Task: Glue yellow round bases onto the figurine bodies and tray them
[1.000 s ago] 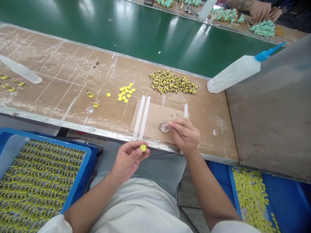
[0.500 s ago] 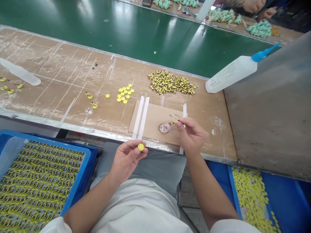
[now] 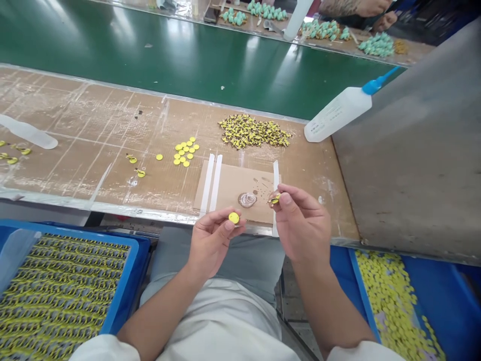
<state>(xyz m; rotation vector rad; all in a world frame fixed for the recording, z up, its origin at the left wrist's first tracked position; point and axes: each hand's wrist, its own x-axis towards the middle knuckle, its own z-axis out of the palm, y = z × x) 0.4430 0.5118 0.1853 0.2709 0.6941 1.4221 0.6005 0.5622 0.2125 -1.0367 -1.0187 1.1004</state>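
Observation:
Between thumb and fingers, my left hand (image 3: 212,240) pinches a round yellow disc (image 3: 233,218), its flat face turned up. My right hand (image 3: 302,220) is closed on a small yellow-and-dark figure (image 3: 276,198), held just right of the disc and apart from it. Under and behind the hands lies a taped cardboard sheet (image 3: 229,188), with a clear, wet-looking glue puddle (image 3: 247,200) on it. A heap of similar yellow-and-dark figures (image 3: 253,131) lies behind the sheet. Several loose yellow discs (image 3: 185,151) are spread to its left.
A white bottle with a blue nozzle (image 3: 338,114) leans by a metal panel (image 3: 409,150). Blue trays stand below: finished-looking rows of pieces (image 3: 63,281) left, yellow discs (image 3: 391,301) right. Beyond the green belt (image 3: 188,60) are another person's hands (image 3: 376,12) and mint-coloured pieces (image 3: 377,44).
My right hand has lifted the figure away from the glue puddle, nearer to me. My left hand has moved right and up with the disc, so the two hands are closer together. The view has shifted slightly.

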